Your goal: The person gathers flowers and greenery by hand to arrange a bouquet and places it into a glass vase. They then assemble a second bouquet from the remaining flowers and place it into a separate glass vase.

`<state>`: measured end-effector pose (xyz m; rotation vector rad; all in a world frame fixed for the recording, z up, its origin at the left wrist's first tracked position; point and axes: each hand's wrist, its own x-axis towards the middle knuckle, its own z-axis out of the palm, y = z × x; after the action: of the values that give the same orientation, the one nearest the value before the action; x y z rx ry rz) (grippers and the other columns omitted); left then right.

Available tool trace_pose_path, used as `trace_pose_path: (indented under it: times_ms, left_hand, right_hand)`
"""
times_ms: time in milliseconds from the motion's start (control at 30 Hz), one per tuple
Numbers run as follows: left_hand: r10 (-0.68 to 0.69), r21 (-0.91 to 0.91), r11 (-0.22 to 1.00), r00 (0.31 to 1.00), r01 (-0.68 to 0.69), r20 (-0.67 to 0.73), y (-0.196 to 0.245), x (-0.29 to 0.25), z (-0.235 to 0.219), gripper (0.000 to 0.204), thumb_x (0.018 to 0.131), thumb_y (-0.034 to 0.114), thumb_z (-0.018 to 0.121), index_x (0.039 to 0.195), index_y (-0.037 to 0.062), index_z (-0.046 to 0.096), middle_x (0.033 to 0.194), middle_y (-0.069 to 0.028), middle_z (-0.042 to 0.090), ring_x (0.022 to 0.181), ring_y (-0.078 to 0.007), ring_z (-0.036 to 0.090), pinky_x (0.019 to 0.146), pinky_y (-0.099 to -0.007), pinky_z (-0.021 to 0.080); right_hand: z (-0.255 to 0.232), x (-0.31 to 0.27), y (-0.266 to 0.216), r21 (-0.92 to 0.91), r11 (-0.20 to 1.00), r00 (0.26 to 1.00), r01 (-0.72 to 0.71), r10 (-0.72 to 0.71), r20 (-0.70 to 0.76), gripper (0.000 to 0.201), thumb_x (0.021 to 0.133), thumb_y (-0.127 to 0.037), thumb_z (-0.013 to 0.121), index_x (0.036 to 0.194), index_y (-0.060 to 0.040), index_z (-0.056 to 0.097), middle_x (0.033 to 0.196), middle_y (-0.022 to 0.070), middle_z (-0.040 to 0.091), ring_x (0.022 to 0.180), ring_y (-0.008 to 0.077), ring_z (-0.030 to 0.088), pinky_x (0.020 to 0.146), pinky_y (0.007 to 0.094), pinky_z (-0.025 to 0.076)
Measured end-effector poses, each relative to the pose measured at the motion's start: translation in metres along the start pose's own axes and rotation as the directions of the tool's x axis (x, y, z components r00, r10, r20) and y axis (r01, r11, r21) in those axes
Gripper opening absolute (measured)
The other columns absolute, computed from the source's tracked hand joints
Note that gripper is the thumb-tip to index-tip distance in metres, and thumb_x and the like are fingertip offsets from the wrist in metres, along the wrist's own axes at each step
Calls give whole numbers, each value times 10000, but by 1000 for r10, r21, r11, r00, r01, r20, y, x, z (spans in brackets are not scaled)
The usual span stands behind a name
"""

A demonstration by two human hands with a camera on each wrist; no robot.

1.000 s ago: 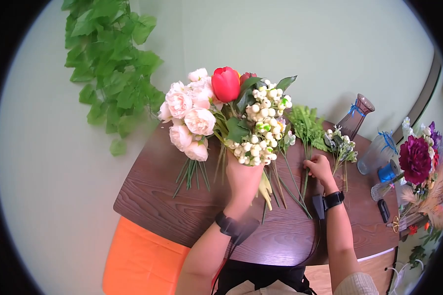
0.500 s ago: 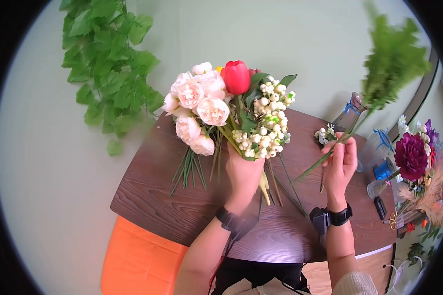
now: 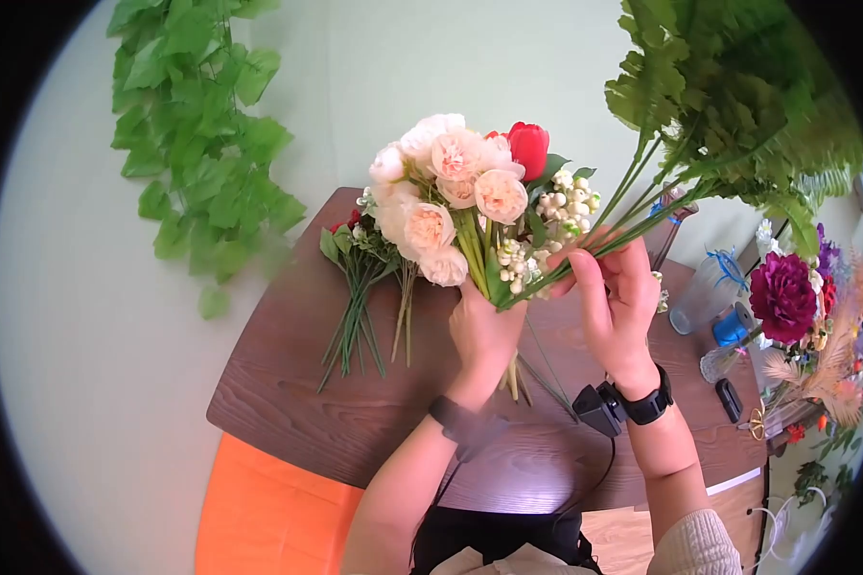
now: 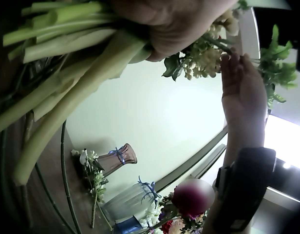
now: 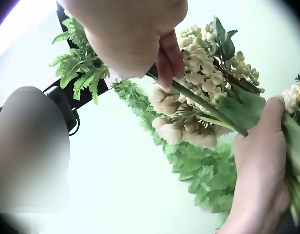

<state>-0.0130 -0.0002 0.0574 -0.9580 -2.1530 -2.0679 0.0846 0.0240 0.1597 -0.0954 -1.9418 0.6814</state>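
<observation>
My left hand [image 3: 486, 331] grips the stems of a bouquet of pale pink peonies [image 3: 455, 177], a red tulip [image 3: 528, 150] and white berry sprigs [image 3: 568, 203]. In the left wrist view the thick pale green stems [image 4: 77, 92] stick out below that hand. My right hand [image 3: 621, 311] pinches the stem [image 5: 203, 103] of a leafy green fern [image 3: 729, 105], which fans out at the upper right. The fern stem's lower end meets the bouquet just above my left hand in the right wrist view.
A bunch of loose stems [image 3: 355, 316] lies on the dark wooden table [image 3: 288, 402] at left. To the right stand a glass vase with blue ribbon [image 3: 705, 292], a blue ribbon spool [image 3: 732, 326] and a purple flower [image 3: 784, 297]. An orange chair [image 3: 268, 508] is below left; ivy [image 3: 197, 144] hangs behind.
My right hand lifted the fern off the table, raised it at the right, then brought its stem leftward to the bouquet. The bouquet turned and shifted slightly right, uncovering the bunch at left.
</observation>
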Motion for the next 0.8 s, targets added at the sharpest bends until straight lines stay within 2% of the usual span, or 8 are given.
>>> trace_pose_path:
  times_ms: [100, 300, 367, 533, 633, 700, 733, 800]
  left_hand:
    - [-20, 58, 998, 1000, 20, -1, 2, 1, 2, 509, 645, 240, 678, 1017, -19, 447, 718, -224, 599, 692, -400, 581, 620, -474, 457]
    - [28, 71, 997, 1000, -28, -1, -2, 1, 6, 506, 624, 212, 674, 1005, -32, 448, 718, -226, 599, 677, -398, 579, 624, -474, 456]
    - [3, 68, 998, 1000, -2, -13, -1, 0, 7, 510, 622, 211, 675, 1002, -41, 445, 717, -227, 598, 676, -396, 580, 624, -470, 458]
    - [20, 76, 997, 999, -18, -25, 2, -1, 8, 494, 621, 218, 681, 976, -40, 455, 718, -227, 597, 679, -393, 581, 623, -466, 459]
    - [37, 73, 997, 999, -35, -26, 0, -1, 9, 485, 627, 227, 682, 963, -41, 458, 723, -230, 596, 686, -393, 581, 628, -462, 459]
    - [55, 71, 996, 998, -53, -29, 2, -3, 9, 487, 630, 232, 681, 964, -42, 456, 727, -233, 596, 690, -393, 580, 630, -460, 460]
    - [14, 75, 997, 1000, -15, 5, 4, -3, 7, 508, 636, 205, 684, 1020, -20, 438, 785, -221, 603, 746, -389, 581, 667, -451, 458]
    - [-25, 82, 996, 999, 22, 37, 6, -3, 5, 538, 643, 178, 686, 1075, 1, 419, 842, -210, 610, 803, -384, 581, 704, -443, 456]
  right_hand:
    - [-5, 5, -1, -73, 996, 999, 44, -44, 8, 135, 826, -10, 534, 938, 34, 472, 741, 94, 629, 575, 135, 623, 511, 209, 476]
    - [-4, 11, 0, -35, 998, 995, -47, 50, 84, 146, 818, -15, 551, 949, 18, 496, 740, 93, 626, 582, 133, 630, 502, 211, 476]
    - [-6, 12, -3, -69, 995, 990, -76, 84, 115, 109, 847, 4, 499, 946, 41, 476, 771, 104, 624, 577, 117, 600, 509, 209, 476]
    - [-8, 12, -1, -160, 987, 994, -23, 40, 102, 110, 838, -8, 524, 932, 40, 492, 771, 87, 624, 608, 128, 623, 520, 207, 481]
    - [-7, 10, 2, -119, 993, 996, -10, 21, 88, 132, 803, -24, 572, 914, 17, 513, 719, 107, 607, 591, 168, 639, 492, 235, 474]
    - [-9, 10, 3, -81, 996, 993, -35, 44, 110, 131, 804, -22, 572, 910, 22, 510, 728, 96, 604, 587, 159, 638, 490, 237, 474]
    - [-10, 9, 4, -82, 996, 993, -35, 44, 109, 131, 804, -22, 572, 910, 22, 510, 728, 96, 604, 587, 159, 638, 490, 237, 474]
    - [-13, 6, 6, 70, 988, 990, -137, 134, 38, 136, 825, -26, 535, 945, 19, 489, 746, 66, 591, 602, 117, 612, 495, 208, 455]
